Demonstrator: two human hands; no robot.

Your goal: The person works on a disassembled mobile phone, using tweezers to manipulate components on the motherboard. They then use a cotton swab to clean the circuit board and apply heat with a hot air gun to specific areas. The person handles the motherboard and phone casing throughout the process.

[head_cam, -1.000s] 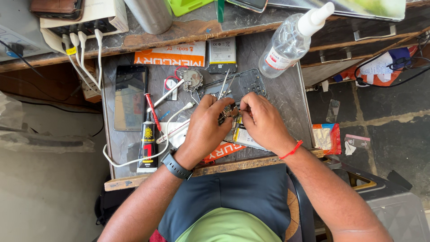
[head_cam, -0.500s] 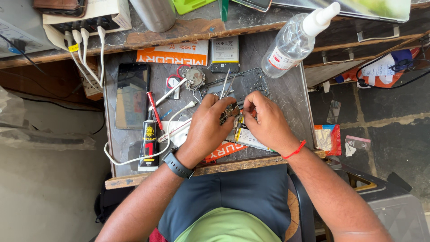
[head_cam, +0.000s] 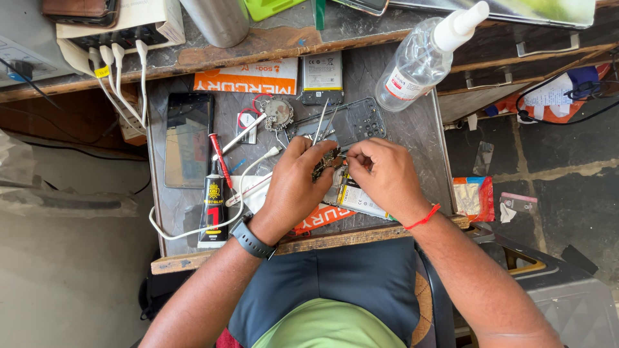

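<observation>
head view, looking straight down on a small grey work table (head_cam: pixel 419 135). the part being worked on, a small dark circuit board (head_cam: pixel 324 162), is mostly covered by both hands; only a sliver shows between the fingertips, and its detail cannot be made out. it sits near the table's centre, above a yellow and white battery (head_cam: pixel 356 196) and an orange card (head_cam: pixel 322 218) that is half hidden under the left wrist.

left hand (head_cam: pixel 293 190): fingers curled in tight, pinching the circuit board from its 9 o'clock side; a dark watch sits on that wrist. right hand (head_cam: pixel 385 175): fingers drawn together at the board's 3 o'clock side; whether it grips the board or a fine tool cannot be told. a red thread circles that wrist.

surroundings: at 12 o'clock of the hands lie metal tweezers (head_cam: pixel 320 122) across a grey phone frame (head_cam: pixel 354 122). at 1 o'clock a clear squeeze bottle (head_cam: pixel 422 58) lies tilted, its nozzle crossing the shelf edge. at 9 o'clock are a black glue tube (head_cam: pixel 213 209), a red-handled tool (head_cam: pixel 220 160) and a white cable (head_cam: pixel 193 229). farther at 9 o'clock lies a dark phone (head_cam: pixel 188 138), screen up. a steel cylinder (head_cam: pixel 216 19) at 11 o'clock is cut off by the top edge.
</observation>
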